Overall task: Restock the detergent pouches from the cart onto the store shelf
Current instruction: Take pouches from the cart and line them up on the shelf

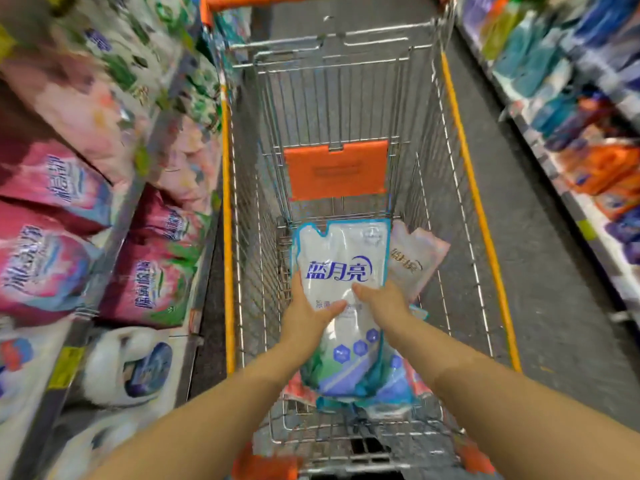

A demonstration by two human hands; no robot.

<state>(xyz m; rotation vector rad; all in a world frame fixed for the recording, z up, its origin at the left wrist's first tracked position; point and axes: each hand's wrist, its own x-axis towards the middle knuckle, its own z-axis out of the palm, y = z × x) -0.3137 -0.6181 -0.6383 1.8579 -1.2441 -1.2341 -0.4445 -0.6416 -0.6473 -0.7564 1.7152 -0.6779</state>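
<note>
A white and blue detergent pouch (341,258) with blue lettering is held over the wire cart (429,216). My left hand (310,315) grips its left edge, thumb across the front. My right hand (382,303) grips its right side, thumb on the front too. Under it in the cart lie a pale pink pouch (414,261) at the right and other pouches (398,386) near me. The store shelf (114,237) on the left carries pink detergent pouches (45,268) and green ones further off.
The cart has orange rails and an orange child-seat flap (337,171). White detergent bottles (128,365) stand on the lower left shelf. Another shelf (568,109) with blue and orange packs runs along the right. Grey floor lies between cart and right shelf.
</note>
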